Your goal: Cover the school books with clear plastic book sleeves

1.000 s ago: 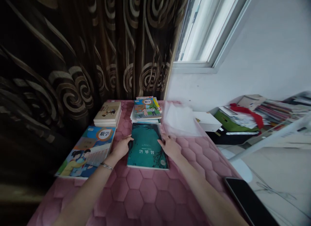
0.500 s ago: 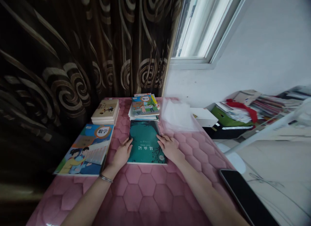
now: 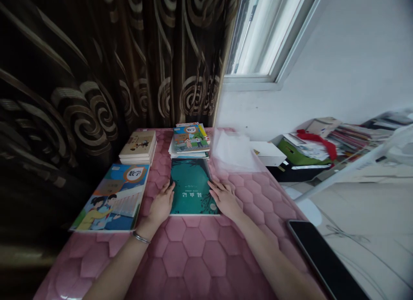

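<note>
A green book with tree silhouettes on its cover lies flat, its title upside down to me. My left hand rests against its left edge, fingers stretched out and fingertips touching the side. On the opposite edge, my right hand lies open, its slightly spread fingertips on the cover's border. The undersides of both hands are hidden. Left of my left hand is a blue mathematics textbook with two cartoon children. Just behind the green book stands a stack of books, topped by another mathematics textbook.
A pink padded surface with a hexagon pattern lies under everything. Small tan books are stacked at the back left, translucent plastic sleeves at the back right. A black phone is at the right edge. A dark curtain hangs behind.
The view has shifted slightly, so everything sits a little further left. Both hands stay at the green book's sides, and the book keeps its place on the padded surface.
</note>
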`<state>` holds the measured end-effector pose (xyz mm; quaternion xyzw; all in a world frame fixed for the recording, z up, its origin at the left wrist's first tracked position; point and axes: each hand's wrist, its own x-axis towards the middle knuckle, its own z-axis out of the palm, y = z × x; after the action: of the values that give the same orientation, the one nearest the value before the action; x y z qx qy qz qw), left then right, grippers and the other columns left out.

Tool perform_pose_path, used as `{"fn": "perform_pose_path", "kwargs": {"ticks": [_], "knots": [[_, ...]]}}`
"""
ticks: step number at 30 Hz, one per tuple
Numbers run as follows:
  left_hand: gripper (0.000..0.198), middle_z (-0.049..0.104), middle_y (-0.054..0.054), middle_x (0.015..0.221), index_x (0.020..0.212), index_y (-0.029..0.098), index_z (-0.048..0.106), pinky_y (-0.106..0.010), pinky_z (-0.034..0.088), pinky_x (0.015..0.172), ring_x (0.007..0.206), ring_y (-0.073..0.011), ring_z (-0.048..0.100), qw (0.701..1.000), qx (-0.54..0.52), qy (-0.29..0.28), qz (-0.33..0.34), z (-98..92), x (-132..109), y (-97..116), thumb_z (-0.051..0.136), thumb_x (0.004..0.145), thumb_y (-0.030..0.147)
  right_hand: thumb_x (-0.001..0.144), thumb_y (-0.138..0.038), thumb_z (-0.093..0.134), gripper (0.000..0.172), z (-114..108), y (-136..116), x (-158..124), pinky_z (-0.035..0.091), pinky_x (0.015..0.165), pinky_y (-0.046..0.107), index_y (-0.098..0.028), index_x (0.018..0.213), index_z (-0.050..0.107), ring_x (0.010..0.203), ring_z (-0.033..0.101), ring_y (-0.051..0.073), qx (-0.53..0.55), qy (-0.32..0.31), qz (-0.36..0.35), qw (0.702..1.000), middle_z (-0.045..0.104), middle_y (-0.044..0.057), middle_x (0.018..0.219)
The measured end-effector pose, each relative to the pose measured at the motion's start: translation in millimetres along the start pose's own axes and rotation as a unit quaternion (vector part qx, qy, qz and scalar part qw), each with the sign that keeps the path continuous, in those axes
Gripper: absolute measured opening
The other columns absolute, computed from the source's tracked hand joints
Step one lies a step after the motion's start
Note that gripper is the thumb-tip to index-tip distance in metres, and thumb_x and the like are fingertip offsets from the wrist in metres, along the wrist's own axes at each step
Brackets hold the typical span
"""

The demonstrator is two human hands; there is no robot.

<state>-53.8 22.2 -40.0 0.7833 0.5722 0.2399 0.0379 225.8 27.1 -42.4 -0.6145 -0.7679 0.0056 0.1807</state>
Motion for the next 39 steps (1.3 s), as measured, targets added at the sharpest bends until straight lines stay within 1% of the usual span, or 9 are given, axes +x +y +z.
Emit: {"fn": "perform_pose_path", "kwargs": {"ticks": [4, 6, 9, 11, 14, 19, 27, 34, 39], "knots": [[0.038, 0.049, -0.015, 0.144, 0.128, 0.016, 0.058, -0.04, 0.05, 0.102, 0.125, -0.0239, 0.056, 0.999, 0.022, 0.033, 0.006, -4.3, 0, 3, 0.039, 0.096, 0.023, 0.097, -0.034, 0.037, 0.042, -5, 0, 0, 0.044, 0.096, 0.05, -0.033, 0.135, 0.055, 0.112, 0.054, 0.028, 0.006, 0.003, -0.001, 1.0, 0.057, 0.003, 0.138], [0.032, 0.047, -0.015, 0.145, 0.118, 0.016, 0.064, -0.041, 0.049, 0.103, 0.126, -0.0248, 0.055, 0.997, 0.03, 0.051, 0.04, -12.2, -5, 7, 0.042, 0.095, 0.02, 0.096, -0.032, 0.041, 0.041, -14, -1, -2, 0.045, 0.097, 0.05, -0.03, 0.133, 0.058, 0.116, 0.052, 0.029, 0.017, 0.003, -0.007, 1.0, 0.055, 0.005, 0.14], [0.03, 0.057, -0.011, 0.136, 0.106, 0.018, 0.068, -0.042, 0.048, 0.103, 0.123, -0.0234, 0.056, 0.989, 0.02, 0.017, 0.145, -26.7, -21, 19, 0.043, 0.092, 0.012, 0.09, -0.032, 0.051, 0.035, -31, -12, -13, 0.044, 0.098, 0.05, -0.029, 0.121, 0.067, 0.125, 0.046, 0.031, 0.05, -0.019, -0.052, 0.997, 0.051, 0.005, 0.144], [0.025, 0.063, -0.009, 0.126, 0.108, 0.02, 0.066, -0.042, 0.049, 0.102, 0.119, -0.0227, 0.058, 0.983, -0.001, -0.016, 0.183, -33.0, -33, 30, 0.049, 0.09, 0.015, 0.086, -0.032, 0.058, 0.031, -41, -26, -24, 0.04, 0.102, 0.051, -0.03, 0.114, 0.07, 0.129, 0.043, 0.03, 0.084, -0.041, -0.111, 0.989, 0.052, 0.003, 0.143], [0.03, 0.063, -0.01, 0.121, 0.11, 0.02, 0.063, -0.045, 0.051, 0.099, 0.113, -0.0256, 0.06, 0.986, -0.027, -0.026, 0.161, -33.9, -43, 43, 0.066, 0.081, 0.028, 0.08, -0.033, 0.066, 0.034, -45, -50, -39, 0.039, 0.102, 0.05, -0.027, 0.114, 0.068, 0.128, 0.044, 0.03, 0.123, -0.057, -0.148, 0.98, 0.059, 0.006, 0.135], [0.021, 0.063, -0.009, 0.107, 0.094, 0.019, 0.063, -0.045, 0.053, 0.094, 0.103, -0.0253, 0.061, 0.99, -0.041, -0.004, 0.133, -24.4, -38, 50, 0.071, 0.078, 0.029, 0.082, -0.035, 0.066, 0.024, -31, -68, -45, 0.043, 0.094, 0.047, -0.023, 0.103, 0.068, 0.119, 0.053, 0.028, 0.129, -0.014, -0.108, 0.986, 0.063, 0.009, 0.127], [0.017, 0.065, -0.007, 0.108, 0.095, 0.02, 0.067, -0.044, 0.051, 0.095, 0.102, -0.0231, 0.062, 0.987, -0.062, -0.013, 0.146, -26.2, -34, 39, 0.072, 0.081, 0.029, 0.089, -0.036, 0.062, 0.02, -26, -54, -44, 0.042, 0.095, 0.045, -0.029, 0.105, 0.071, 0.119, 0.055, 0.026, 0.107, 0.024, -0.14, 0.984, 0.067, 0.004, 0.124], [0.017, 0.068, -0.006, 0.111, 0.1, 0.024, 0.072, -0.044, 0.051, 0.095, 0.107, -0.0232, 0.061, 0.989, -0.06, -0.01, 0.134, -48.9, -41, 14, 0.07, 0.083, 0.029, 0.09, -0.034, 0.061, 0.019, -39, -13, -52, 0.037, 0.099, 0.049, -0.03, 0.107, 0.071, 0.119, 0.056, 0.026, 0.085, 0.013, -0.158, 0.984, 0.067, 0.003, 0.126], [0.021, 0.07, -0.004, 0.116, 0.107, 0.028, 0.071, -0.041, 0.052, 0.096, 0.11, -0.0206, 0.062, 0.986, -0.1, -0.01, 0.133, -53.5, -46, -1, 0.063, 0.088, 0.031, 0.093, -0.032, 0.056, 0.022, -42, 4, -57, 0.037, 0.1, 0.049, -0.032, 0.109, 0.071, 0.117, 0.058, 0.025, 0.079, 0.01, -0.161, 0.984, 0.067, 0.003, 0.126]]}}
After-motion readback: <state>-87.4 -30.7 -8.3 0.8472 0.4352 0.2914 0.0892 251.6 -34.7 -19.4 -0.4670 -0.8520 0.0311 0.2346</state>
